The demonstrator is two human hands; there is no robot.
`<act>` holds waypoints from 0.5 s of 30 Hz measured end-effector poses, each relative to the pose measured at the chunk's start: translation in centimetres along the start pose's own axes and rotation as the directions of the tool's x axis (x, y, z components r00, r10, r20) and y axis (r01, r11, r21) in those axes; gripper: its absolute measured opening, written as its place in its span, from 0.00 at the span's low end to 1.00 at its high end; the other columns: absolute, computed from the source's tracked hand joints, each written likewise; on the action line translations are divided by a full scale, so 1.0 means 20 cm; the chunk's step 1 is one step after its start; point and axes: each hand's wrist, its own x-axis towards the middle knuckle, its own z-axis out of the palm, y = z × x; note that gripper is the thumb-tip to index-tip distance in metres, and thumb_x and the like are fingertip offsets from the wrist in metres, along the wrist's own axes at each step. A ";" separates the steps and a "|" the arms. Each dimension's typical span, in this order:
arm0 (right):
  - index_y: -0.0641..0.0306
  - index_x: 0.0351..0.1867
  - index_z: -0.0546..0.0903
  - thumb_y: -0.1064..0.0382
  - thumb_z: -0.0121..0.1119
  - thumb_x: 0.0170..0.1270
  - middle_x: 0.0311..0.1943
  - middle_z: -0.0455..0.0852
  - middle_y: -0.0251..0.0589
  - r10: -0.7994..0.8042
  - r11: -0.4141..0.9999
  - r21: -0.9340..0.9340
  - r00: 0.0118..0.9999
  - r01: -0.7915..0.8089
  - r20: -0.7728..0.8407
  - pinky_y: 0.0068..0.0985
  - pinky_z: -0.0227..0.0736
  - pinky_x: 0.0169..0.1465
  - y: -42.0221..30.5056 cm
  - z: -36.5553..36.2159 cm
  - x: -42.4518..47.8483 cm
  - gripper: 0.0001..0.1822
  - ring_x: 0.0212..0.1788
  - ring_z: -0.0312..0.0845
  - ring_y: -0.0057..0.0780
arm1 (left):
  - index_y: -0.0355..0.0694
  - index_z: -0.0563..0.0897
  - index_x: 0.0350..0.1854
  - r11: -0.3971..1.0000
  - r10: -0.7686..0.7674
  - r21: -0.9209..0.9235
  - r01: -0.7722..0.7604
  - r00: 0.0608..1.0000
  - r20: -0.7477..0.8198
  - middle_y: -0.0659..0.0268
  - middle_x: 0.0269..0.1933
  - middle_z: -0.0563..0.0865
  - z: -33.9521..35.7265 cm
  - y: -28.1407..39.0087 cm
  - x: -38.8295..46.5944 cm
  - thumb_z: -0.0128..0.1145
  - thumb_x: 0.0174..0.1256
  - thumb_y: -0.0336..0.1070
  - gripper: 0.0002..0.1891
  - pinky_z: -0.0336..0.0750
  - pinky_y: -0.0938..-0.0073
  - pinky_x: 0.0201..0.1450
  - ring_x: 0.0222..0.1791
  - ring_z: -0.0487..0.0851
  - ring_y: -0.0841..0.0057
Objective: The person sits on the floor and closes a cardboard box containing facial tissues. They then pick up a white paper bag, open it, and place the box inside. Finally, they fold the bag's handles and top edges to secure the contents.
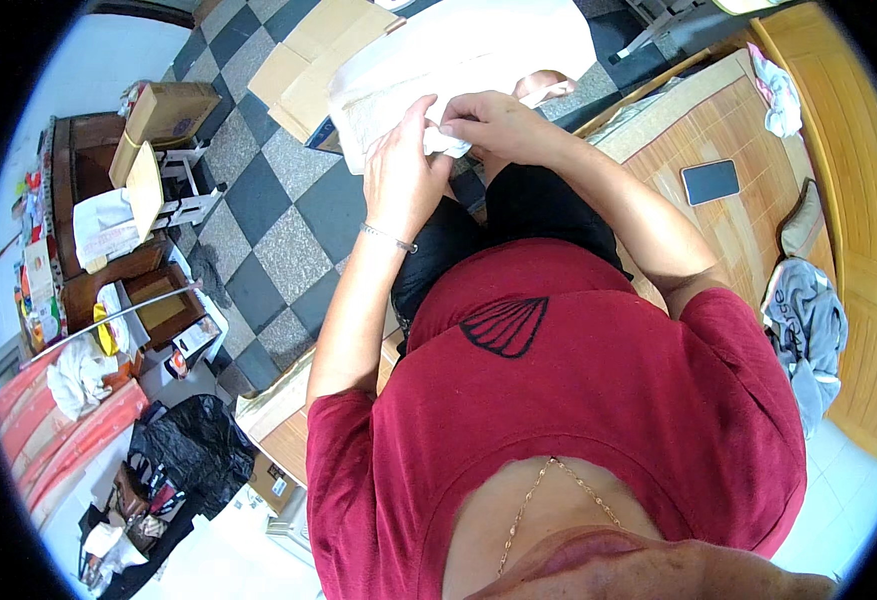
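Note:
A large white cloth or sheet [468, 56], overexposed in places, spreads in front of my knees. My right hand [502, 127] pinches a bunched white piece [446, 142] between thumb and fingers. On the other side of that piece is my left hand [404, 169], its fingers bent around it and its thumb side raised. The two hands nearly meet above the gap between my knees. Whether the bunched piece belongs to the large sheet, I cannot tell. Part of what looks like a bare foot [543, 84] shows at the sheet's right edge.
I sit on a wooden bed with a bamboo mat [678, 150]. On the mat lie a smartphone [711, 182] and a grey garment [806, 337]. An opened cardboard box [318, 56] stands on the checkered floor [292, 247]. Black plastic bags [198, 442] lie at lower left.

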 end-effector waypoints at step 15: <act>0.63 0.34 0.79 0.52 0.57 0.59 0.25 0.82 0.46 -0.019 0.969 -0.237 0.976 0.071 0.215 0.33 0.71 0.37 -0.05 -0.07 0.03 0.15 0.31 0.80 0.42 | 0.48 0.67 0.60 0.985 -0.169 -0.015 0.173 0.975 0.146 0.57 0.32 0.86 -0.02 -0.03 -0.01 0.63 0.50 0.30 0.31 0.78 0.66 0.38 0.37 0.86 0.59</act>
